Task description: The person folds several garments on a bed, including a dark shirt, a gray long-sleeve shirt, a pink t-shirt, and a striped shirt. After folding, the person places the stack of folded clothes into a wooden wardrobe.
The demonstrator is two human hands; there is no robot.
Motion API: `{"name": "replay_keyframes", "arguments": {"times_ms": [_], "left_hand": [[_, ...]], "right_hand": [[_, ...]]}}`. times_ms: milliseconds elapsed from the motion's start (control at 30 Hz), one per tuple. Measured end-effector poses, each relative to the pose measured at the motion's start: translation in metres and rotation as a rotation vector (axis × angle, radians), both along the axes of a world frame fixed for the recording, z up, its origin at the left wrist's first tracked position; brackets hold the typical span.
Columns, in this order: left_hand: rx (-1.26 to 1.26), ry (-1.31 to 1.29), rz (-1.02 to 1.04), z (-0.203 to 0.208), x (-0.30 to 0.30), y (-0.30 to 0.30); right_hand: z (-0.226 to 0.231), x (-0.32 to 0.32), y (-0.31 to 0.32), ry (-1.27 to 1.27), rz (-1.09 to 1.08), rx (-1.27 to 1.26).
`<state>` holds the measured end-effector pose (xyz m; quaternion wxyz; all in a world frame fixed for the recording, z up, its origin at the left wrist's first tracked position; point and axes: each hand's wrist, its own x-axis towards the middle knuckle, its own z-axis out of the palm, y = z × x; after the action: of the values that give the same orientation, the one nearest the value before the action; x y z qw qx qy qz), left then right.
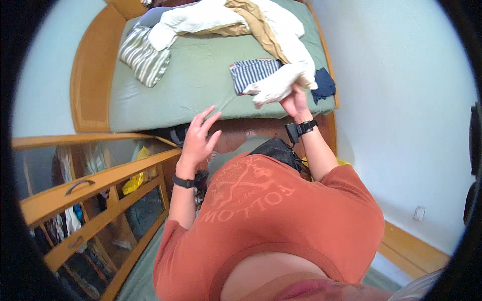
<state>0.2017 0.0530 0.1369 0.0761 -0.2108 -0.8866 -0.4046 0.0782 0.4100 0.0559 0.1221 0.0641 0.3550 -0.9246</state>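
My right hand [295, 103] is closed on a white cloth [276, 86], perhaps a garment, at the bed's near right corner. The cloth hangs to the left of the fingers and partly covers a folded navy-and-white striped cloth [253, 70]. A dark blue folded cloth [324, 85] lies just right of it on the green bed sheet [201, 80]. With fingers apart and nothing in them, my left hand [199, 139] is raised in front of the bed's near edge.
A white and tan comforter [266, 30] is bunched across the far side of the bed. At the left lies a striped pillow [146, 56] by the wooden headboard [93, 70]. A glass-doored wooden cabinet [95, 185] stands close on my left; a pale wall [396, 110] rises on the right.
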Motion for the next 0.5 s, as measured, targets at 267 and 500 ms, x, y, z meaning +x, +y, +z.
{"name": "replay_keyframes", "arguments": {"times_ms": [267,500], "left_hand": [[-0.107,-0.280,-0.022,-0.065,0.016,-0.057],[-0.111,-0.381,-0.032,-0.063,-0.022,-0.036]], "right_hand": [[-0.049,0.051,0.086,-0.479,-0.335,-0.034],[-0.143,0.039,0.188,-0.430,-0.408,0.041]]}}
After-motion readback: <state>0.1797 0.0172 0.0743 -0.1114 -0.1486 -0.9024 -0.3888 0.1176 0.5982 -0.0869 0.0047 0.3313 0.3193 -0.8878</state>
